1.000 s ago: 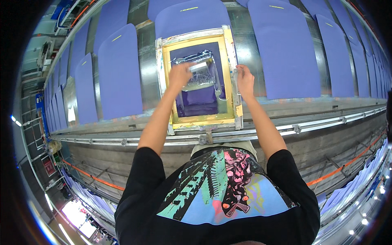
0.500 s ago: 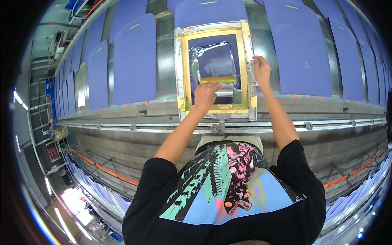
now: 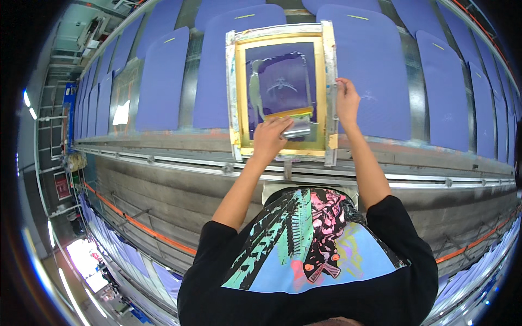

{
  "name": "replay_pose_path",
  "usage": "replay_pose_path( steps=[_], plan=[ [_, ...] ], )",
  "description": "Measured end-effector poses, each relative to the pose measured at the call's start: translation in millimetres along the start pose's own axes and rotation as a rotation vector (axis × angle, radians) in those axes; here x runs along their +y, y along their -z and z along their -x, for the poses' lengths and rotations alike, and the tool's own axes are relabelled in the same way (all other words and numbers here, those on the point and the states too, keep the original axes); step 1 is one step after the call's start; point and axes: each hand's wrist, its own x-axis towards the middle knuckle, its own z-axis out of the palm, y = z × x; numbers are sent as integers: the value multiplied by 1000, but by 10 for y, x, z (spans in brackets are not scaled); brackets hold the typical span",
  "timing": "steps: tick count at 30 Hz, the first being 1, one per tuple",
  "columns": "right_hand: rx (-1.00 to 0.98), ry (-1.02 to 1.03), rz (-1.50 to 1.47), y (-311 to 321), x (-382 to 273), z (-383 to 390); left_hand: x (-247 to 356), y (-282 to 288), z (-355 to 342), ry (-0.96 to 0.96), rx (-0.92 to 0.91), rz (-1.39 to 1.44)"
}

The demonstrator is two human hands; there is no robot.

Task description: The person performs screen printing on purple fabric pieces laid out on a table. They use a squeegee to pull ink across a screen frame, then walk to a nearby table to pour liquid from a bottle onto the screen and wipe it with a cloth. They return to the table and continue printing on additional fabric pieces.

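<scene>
A screen-printing frame (image 3: 232, 98) with worn, taped edges spans part of a purple panel (image 3: 212, 92) and reaches the neighbouring panel on its right. Dark ink lies on its mesh (image 3: 281, 68), where a pale curved design shows. My left hand (image 3: 270, 138) is closed on a squeegee (image 3: 298, 128) with a metal body and yellow blade, low inside the frame. Its blade is against or just over the mesh; I cannot tell which. At the frame's right side my right hand (image 3: 347, 100) grips the edge with bent fingers.
More purple panels (image 3: 163, 89) lie in a row on the long metal table to both sides. One panel (image 3: 375, 70) on the right bears a faint pale print. A metal rail (image 3: 402, 181) runs along the near edge. Behind me are orange rails (image 3: 136, 220) and another row of panels.
The frame has shifted right relative to the panels, with both hands moving along with it. The squeegee sits slightly lower and more tilted, and the pale design has come into sight on the mesh.
</scene>
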Motion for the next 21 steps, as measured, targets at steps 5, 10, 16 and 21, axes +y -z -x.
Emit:
replay_pose_path(
  steps=[5,10,16,21],
  plan=[
    [-32,-40,-4,-888,-232,442,-835,423,301,10,18,-40],
    [-26,-37,-45,-1291,-322,658,-1193,626,531,28,33,-70],
    [-27,-55,65,-1426,-280,708,-1323,750,1052,2,-83,-72],
    [-56,-146,135,-1500,-323,747,-1514,770,788,-133,-64,-177]
  ],
)
